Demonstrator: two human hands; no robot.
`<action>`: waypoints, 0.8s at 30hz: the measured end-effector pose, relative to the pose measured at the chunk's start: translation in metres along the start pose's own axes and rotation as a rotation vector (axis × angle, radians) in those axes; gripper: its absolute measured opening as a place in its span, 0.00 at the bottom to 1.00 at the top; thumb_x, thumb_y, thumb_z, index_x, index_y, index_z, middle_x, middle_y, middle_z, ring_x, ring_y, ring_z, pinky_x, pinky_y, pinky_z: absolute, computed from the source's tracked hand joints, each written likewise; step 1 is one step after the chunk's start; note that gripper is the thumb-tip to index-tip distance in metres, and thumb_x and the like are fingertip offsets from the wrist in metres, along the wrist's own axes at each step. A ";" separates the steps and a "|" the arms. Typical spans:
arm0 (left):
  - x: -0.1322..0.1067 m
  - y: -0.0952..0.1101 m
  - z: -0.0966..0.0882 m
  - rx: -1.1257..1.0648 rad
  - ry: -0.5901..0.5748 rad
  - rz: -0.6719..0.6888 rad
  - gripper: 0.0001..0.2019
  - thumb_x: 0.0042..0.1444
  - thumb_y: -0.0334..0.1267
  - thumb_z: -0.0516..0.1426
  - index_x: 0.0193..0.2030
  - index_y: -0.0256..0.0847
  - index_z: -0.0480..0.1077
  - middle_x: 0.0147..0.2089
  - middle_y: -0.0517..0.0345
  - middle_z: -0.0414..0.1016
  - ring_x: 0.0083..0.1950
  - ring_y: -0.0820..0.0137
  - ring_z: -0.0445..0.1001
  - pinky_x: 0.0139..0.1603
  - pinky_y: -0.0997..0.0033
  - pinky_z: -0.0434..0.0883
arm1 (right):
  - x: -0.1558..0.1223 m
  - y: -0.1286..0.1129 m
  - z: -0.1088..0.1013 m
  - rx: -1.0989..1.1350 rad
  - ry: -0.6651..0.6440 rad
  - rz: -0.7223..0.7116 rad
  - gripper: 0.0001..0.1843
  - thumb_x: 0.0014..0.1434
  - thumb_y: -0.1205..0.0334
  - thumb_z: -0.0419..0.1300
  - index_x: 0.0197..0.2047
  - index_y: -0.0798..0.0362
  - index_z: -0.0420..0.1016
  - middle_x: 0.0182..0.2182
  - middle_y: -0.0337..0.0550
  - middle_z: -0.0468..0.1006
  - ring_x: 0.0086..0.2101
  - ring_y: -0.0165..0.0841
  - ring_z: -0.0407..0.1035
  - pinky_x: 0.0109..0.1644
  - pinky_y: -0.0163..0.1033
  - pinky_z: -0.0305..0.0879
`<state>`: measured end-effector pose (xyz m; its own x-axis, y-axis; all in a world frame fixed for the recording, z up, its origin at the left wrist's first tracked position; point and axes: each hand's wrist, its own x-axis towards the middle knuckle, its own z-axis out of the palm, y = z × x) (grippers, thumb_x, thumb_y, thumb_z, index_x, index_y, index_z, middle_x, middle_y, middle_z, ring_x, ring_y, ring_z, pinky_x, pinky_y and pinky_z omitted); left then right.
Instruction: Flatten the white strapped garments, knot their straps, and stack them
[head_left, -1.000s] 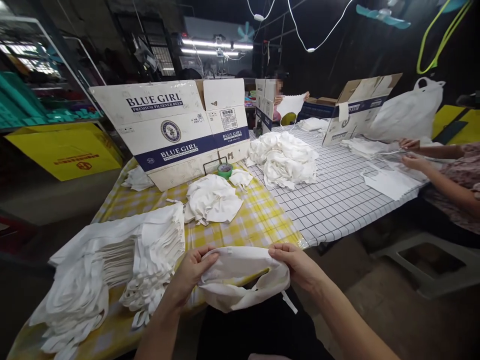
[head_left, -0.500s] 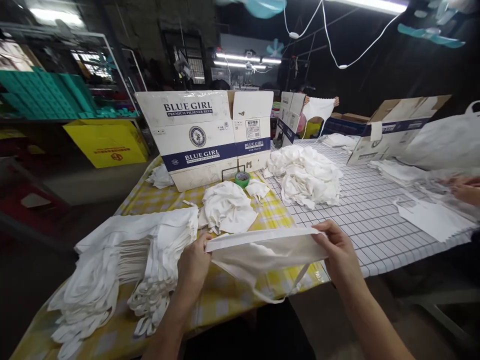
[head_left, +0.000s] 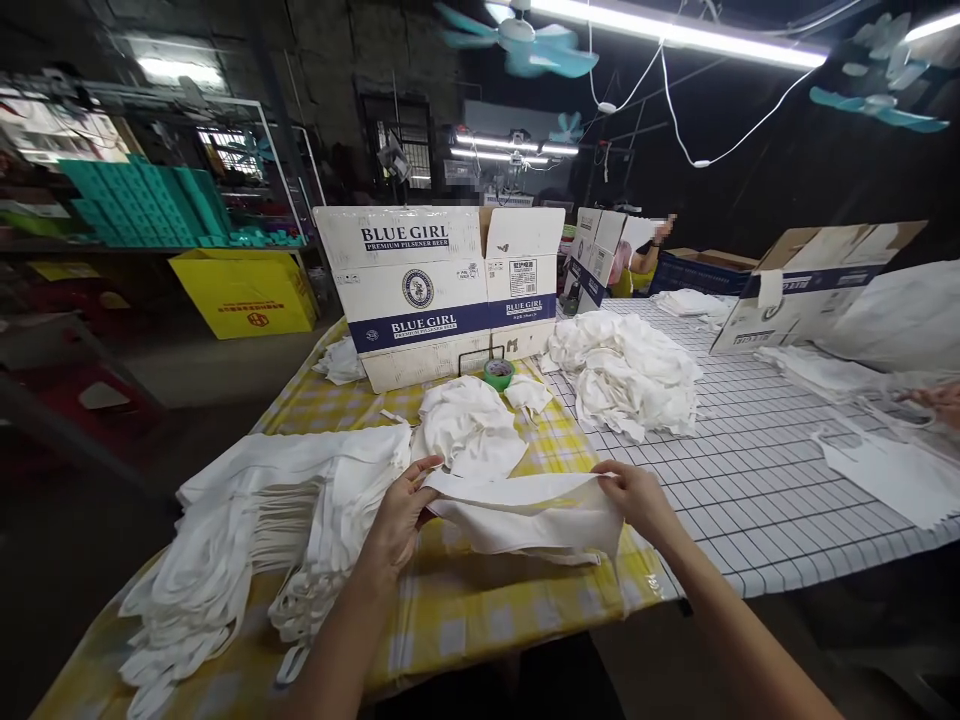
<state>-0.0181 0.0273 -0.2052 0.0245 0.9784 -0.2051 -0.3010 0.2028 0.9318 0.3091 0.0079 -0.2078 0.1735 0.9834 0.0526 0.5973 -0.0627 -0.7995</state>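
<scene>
We hold a white cloth bag (head_left: 532,515) low over the yellow checked table (head_left: 487,610). Our left hand (head_left: 397,515) pinches its left end and our right hand (head_left: 637,498) pinches its right end. A big pile of bags (head_left: 255,530) lies just beside our left hand.

White cloth piece (head_left: 532,515); white stacked cloth pile (head_left: 255,520); white crumpled heaps (head_left: 626,370). Counter (head_left: 480,610): yellow-and-white check covering at the left end, white covering with dark grid lines (head_left: 750,470) toward the right end. Carton (head_left: 442,290): white with navy band. Tape roll (head_left: 498,373): green. Crates (head_left: 142,200): teal. Box (head_left: 244,292): yellow.
</scene>
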 end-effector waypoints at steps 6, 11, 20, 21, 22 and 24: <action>-0.035 0.029 -0.002 0.045 0.097 0.123 0.20 0.36 0.30 0.60 0.41 0.39 0.69 0.29 0.64 0.70 0.24 0.79 0.65 0.23 0.82 0.63 | -0.013 -0.009 0.002 0.081 -0.208 0.076 0.07 0.53 0.58 0.51 0.29 0.51 0.65 0.15 0.33 0.67 0.13 0.27 0.62 0.17 0.31 0.53; -0.101 0.066 -0.030 0.167 0.270 0.227 0.17 0.34 0.32 0.62 0.36 0.42 0.69 0.30 0.65 0.70 0.22 0.78 0.63 0.18 0.82 0.59 | -0.047 -0.036 -0.024 0.376 -0.474 0.050 0.08 0.57 0.57 0.50 0.30 0.51 0.60 0.14 0.31 0.64 0.16 0.27 0.63 0.21 0.32 0.58; -0.056 0.072 -0.041 0.865 0.312 0.476 0.13 0.43 0.31 0.53 0.37 0.42 0.71 0.31 0.63 0.67 0.27 0.74 0.62 0.27 0.77 0.60 | -0.030 -0.025 0.010 0.066 -0.133 -0.079 0.05 0.58 0.59 0.47 0.32 0.49 0.59 0.16 0.32 0.65 0.18 0.30 0.63 0.25 0.35 0.56; -0.049 0.060 -0.042 0.977 0.292 0.508 0.13 0.43 0.30 0.51 0.37 0.42 0.71 0.31 0.62 0.67 0.28 0.73 0.63 0.29 0.76 0.61 | -0.028 -0.013 0.015 -0.036 -0.062 -0.114 0.05 0.57 0.59 0.47 0.32 0.49 0.60 0.17 0.33 0.66 0.19 0.31 0.63 0.26 0.35 0.56; -0.046 0.044 -0.044 1.068 0.254 0.523 0.14 0.44 0.29 0.50 0.37 0.42 0.71 0.33 0.61 0.66 0.30 0.72 0.63 0.32 0.75 0.61 | -0.029 0.001 0.018 -0.129 -0.014 -0.142 0.04 0.58 0.60 0.47 0.33 0.49 0.60 0.19 0.35 0.68 0.21 0.32 0.64 0.27 0.35 0.56; -0.048 0.006 -0.051 1.175 0.090 0.452 0.15 0.44 0.28 0.48 0.38 0.43 0.70 0.36 0.60 0.67 0.33 0.71 0.65 0.36 0.73 0.62 | -0.035 0.033 0.022 -0.261 -0.039 -0.158 0.05 0.57 0.61 0.46 0.35 0.49 0.61 0.21 0.36 0.69 0.23 0.33 0.64 0.28 0.36 0.55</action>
<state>-0.0696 -0.0200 -0.2047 0.0617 0.9726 0.2242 0.7627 -0.1908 0.6180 0.3057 -0.0246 -0.2489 0.0356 0.9899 0.1373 0.7961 0.0550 -0.6026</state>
